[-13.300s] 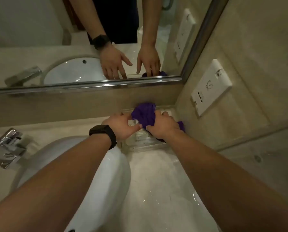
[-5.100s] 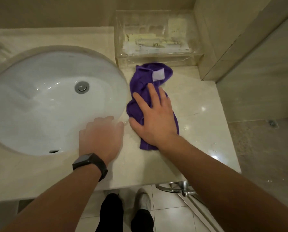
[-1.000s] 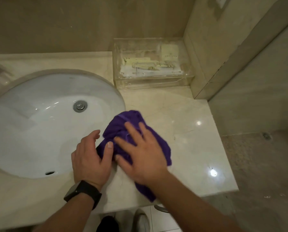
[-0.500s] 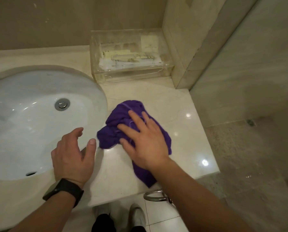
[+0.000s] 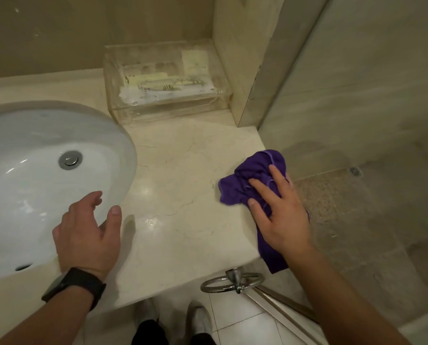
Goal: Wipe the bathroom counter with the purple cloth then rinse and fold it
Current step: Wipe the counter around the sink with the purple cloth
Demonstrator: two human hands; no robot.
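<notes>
Beige marble counter [image 5: 183, 190] is being wiped, spread-fingered right hand [image 5: 282, 215] pressing crumpled purple cloth [image 5: 247, 180] at its edge; even strokes advised.

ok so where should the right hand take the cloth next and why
Probably sweep it left toward the sink. The right hand presses the purple cloth flat at the right edge of the counter, part of it hanging over, so nothing remains to wipe that way.

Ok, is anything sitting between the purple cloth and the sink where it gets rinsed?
Nothing visible does. Bare counter lies between the purple cloth, under the right hand, and the sink. The left hand is at the sink's rim; the clear box sits farther back.
</notes>
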